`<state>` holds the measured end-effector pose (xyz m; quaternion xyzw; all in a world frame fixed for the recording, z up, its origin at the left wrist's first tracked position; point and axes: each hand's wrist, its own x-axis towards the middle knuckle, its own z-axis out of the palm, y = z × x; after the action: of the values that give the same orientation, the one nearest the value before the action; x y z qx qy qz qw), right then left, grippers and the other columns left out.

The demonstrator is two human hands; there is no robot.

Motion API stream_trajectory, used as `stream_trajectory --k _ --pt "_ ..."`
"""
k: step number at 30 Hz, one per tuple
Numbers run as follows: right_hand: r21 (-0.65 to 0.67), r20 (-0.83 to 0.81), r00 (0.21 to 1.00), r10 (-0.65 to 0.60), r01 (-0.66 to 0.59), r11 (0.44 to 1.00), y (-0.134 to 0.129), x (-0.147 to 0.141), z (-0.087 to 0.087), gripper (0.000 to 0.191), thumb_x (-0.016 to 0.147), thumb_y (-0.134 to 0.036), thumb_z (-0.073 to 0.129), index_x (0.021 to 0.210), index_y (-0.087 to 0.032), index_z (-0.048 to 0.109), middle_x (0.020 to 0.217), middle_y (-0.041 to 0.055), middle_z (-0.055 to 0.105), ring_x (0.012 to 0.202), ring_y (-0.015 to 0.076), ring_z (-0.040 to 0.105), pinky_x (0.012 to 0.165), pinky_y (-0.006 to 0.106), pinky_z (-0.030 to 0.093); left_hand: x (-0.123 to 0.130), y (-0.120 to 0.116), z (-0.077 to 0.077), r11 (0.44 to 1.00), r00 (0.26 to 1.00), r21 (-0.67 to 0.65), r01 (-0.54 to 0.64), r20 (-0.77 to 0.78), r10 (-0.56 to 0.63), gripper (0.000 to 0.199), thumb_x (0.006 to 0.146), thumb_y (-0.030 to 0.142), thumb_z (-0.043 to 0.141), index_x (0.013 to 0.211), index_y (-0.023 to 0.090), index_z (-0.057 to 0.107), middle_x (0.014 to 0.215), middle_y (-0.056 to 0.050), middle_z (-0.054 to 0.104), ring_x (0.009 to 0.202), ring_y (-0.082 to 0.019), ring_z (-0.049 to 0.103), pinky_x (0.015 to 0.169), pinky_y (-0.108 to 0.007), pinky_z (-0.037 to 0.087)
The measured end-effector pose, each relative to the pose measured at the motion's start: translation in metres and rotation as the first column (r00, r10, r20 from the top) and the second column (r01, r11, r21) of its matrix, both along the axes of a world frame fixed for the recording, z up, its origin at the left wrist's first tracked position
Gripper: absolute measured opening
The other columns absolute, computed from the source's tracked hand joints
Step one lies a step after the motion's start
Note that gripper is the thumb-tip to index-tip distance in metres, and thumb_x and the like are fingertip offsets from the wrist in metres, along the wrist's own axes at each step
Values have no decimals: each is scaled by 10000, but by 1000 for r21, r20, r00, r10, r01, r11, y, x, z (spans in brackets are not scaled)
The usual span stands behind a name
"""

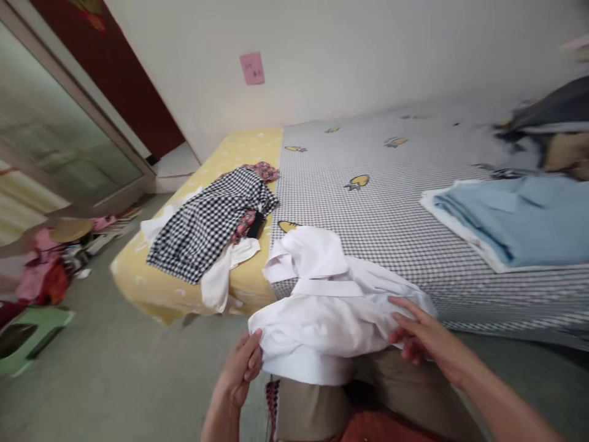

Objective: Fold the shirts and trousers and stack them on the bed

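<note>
A white collared shirt (322, 319) lies bunched over the bed's front edge and across my lap, its collar toward the bed. My left hand (243, 362) pinches the shirt's left edge between thumb and fingers. At the right side, my right hand (416, 331) rests against the cloth with its fingers spread apart. Part of the shirt hangs down over my knees, and its underside is hidden.
On the bed's yellow sheet (129, 270) lies a heap with a black-and-white checked garment (202, 221) and white cloth. Folded light-blue clothes (529, 215) sit at right on the checked bedspread (368, 227). A green stool (37, 331) and scattered items stand on the left floor.
</note>
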<state>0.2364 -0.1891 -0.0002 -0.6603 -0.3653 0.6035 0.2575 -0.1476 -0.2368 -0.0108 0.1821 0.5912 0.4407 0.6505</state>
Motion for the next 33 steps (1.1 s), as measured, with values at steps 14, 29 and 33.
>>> stream_trajectory --k 14,29,33 --pt "-28 -6 996 94 -94 995 0 -7 20 764 919 -438 534 1596 -256 232 512 -58 641 378 142 572 359 174 347 11 -1 -30 930 883 -33 -365 304 357 563 618 292 935 680 207 381 461 151 366 338 4 293 345 -122 228" --pt "-54 86 969 233 -229 972 -16 -4 -2 839 863 -424 593 1576 -141 253 440 -54 607 316 133 491 329 177 310 9 -4 -28 889 863 41 -456 265 431 484 523 326 949 821 209 586 457 143 364 348 -15 322 373 -146 256" --pt "-35 63 983 171 -169 985 -29 -1 -1 835 817 -444 627 1532 -157 304 453 -61 610 348 142 537 345 177 346 7 -3 -34 880 865 71 -470 235 443 490 492 341 940 805 200 591 454 139 365 359 -16 329 391 -148 268"
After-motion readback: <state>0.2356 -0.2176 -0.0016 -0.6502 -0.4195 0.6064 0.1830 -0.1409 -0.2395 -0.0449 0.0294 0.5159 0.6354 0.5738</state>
